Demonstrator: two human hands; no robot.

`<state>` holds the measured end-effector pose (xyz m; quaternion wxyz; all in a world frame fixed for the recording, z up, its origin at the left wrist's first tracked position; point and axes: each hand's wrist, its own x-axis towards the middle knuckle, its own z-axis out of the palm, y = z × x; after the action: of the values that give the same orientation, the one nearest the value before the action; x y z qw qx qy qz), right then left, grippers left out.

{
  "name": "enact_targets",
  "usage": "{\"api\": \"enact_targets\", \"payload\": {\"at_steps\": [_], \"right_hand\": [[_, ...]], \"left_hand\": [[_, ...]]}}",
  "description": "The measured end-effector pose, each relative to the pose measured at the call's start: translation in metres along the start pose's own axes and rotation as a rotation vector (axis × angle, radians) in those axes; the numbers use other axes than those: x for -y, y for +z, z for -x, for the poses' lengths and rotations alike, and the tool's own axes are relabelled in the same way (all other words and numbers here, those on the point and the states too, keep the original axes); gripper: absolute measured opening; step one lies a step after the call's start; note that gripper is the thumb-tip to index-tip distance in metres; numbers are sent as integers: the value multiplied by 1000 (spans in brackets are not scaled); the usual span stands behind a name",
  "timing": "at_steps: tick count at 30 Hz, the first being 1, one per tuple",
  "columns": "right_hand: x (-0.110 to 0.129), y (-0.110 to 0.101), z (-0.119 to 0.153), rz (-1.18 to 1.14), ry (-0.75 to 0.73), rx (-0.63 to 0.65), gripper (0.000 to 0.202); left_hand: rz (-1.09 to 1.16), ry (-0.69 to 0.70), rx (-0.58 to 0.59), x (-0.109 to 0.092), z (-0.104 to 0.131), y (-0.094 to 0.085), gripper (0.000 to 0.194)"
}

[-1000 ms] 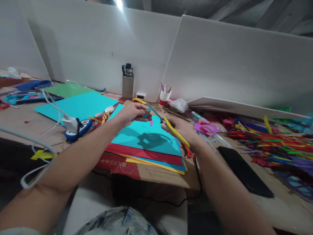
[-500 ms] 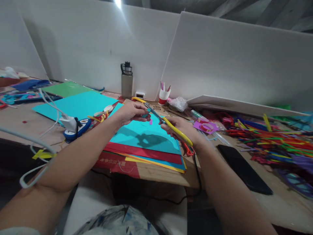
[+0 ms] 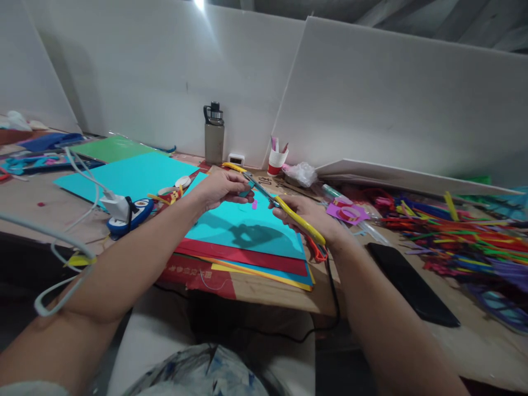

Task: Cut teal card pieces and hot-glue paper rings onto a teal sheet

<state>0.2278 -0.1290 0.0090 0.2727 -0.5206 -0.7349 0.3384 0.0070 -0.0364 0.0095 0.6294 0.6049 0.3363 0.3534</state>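
My left hand (image 3: pixel 220 190) is held above a stack of coloured paper, its fingers pinching a small teal paper piece (image 3: pixel 246 192). To its right, my right hand (image 3: pixel 317 213) is closed on yellow-handled scissors (image 3: pixel 300 219), whose metal part points away towards the left fingertips. Whether the blades touch the teal piece I cannot tell. Under both hands is a turquoise sheet (image 3: pixel 223 228) with their shadow on it. A tiny magenta scrap (image 3: pixel 254 204) shows between the hands. Another yellow handle (image 3: pixel 233 166) appears beyond my left hand; its link to the scissors is unclear.
A black phone (image 3: pixel 408 283) and a heap of colourful pipe cleaners (image 3: pixel 454 231) are on the right. At the back stand a bottle (image 3: pixel 214 140) and a paper cup (image 3: pixel 276 162) of pens. A white charger (image 3: pixel 116 208) with cables sits left, beside my left forearm.
Both hands hold nearly the same position and grip. The view has shifted very slightly.
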Motion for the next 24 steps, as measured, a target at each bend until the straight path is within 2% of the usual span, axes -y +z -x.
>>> {"api": "enact_targets", "payload": {"at_steps": [7,18,24], "right_hand": [[0,-1,0,45,-61,-27,41],[1,1,0,-18,-42,-11,36],[1,1,0,-7,-3,-20,41]], "left_hand": [[9,3,1,-1,1,0,5],[-10,1,2,1,-1,-1,8],[0,2,-2,1,0,-1,11]]}}
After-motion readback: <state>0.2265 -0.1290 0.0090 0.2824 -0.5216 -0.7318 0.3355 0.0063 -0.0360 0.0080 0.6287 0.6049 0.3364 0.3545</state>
